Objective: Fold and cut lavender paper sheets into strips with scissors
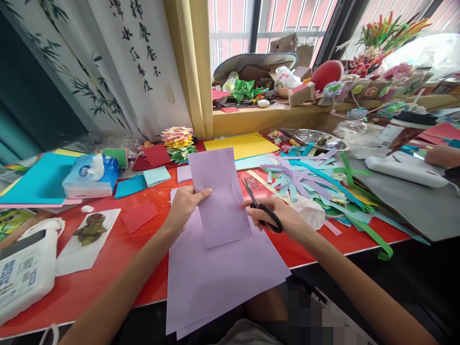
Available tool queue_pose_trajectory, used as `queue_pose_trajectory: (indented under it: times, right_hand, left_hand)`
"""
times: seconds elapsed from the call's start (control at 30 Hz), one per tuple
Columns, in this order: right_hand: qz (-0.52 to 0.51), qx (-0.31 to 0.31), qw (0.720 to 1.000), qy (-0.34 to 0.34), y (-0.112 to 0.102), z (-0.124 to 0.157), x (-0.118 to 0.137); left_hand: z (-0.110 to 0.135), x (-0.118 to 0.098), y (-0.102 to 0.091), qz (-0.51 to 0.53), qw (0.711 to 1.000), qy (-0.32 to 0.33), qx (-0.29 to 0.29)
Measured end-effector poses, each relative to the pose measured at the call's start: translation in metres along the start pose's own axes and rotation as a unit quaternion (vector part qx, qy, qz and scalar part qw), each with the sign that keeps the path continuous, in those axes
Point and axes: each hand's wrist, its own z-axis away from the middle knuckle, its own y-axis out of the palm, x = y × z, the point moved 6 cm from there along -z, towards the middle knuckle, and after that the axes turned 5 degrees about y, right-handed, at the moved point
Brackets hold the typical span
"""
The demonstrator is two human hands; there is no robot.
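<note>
My left hand [184, 207] grips the left edge of a purple paper rectangle [221, 201], thumb on its face, holding it raised and slightly tilted. In my right hand [276, 215] is a pair of black-handled scissors [268, 215], with the blades pointing up and away beside the paper's right edge. A narrow strip looks partly cut along that edge. Beneath both hands lie larger purple sheets [215, 292], overhanging the front of the red table [143, 268]. A small purple piece [184, 174] rests just behind my left hand.
Paper strips [309, 177] are heaped at the right, near a crumpled tissue [311, 211]. Leftward are a tissue pack [91, 175], blue squares [131, 186], a red square [139, 216] and a white device [27, 273]. Another person's hand [440, 157] appears at far right, beside a cup [406, 129].
</note>
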Motion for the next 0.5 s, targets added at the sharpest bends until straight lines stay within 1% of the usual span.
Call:
queue_pose_trajectory:
  times: [0.07, 0.13, 0.33, 0.5]
  right_hand:
    - [0.019, 0.018, 1.0, 0.002, 0.005, -0.001, -0.005]
    - [0.044, 0.022, 0.999, 0.006, 0.007, -0.005, -0.009]
    - [0.073, 0.005, 0.997, 0.025, 0.007, -0.014, -0.012]
    - [0.072, -0.005, 0.997, 0.012, 0.007, -0.017, -0.008]
  left_hand:
    - [0.001, -0.002, 0.0, 0.012, 1.0, 0.008, 0.002]
    - [0.001, -0.003, 0.0, 0.019, 1.0, 0.009, 0.001]
    - [0.002, -0.006, -0.001, 0.026, 1.0, 0.003, -0.014]
    - [0.002, -0.01, -0.002, 0.02, 1.0, 0.016, -0.012]
